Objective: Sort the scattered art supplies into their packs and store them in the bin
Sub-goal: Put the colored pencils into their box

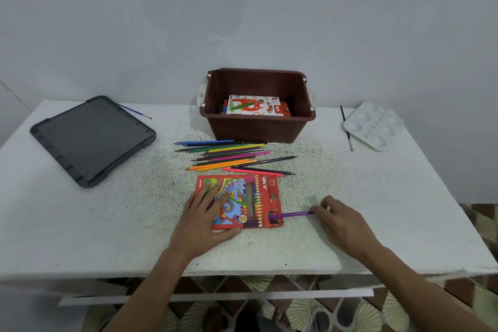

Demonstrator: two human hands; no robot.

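Inside the brown bin (253, 129), a box (254, 105) reads "OIL PASTELS"

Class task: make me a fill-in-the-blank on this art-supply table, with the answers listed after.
The right hand pinches a ____ pencil. The left hand rests on the ____ pencil pack. The brown bin holds a box of oil ____. The grey lid lies to the bin's ____.
Answers: purple, red, pastels, left.

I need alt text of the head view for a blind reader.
The right hand holds a purple pencil partly inside a red pencil pack, which the left hand presses flat. Loose pencils and a brown bin lie behind.
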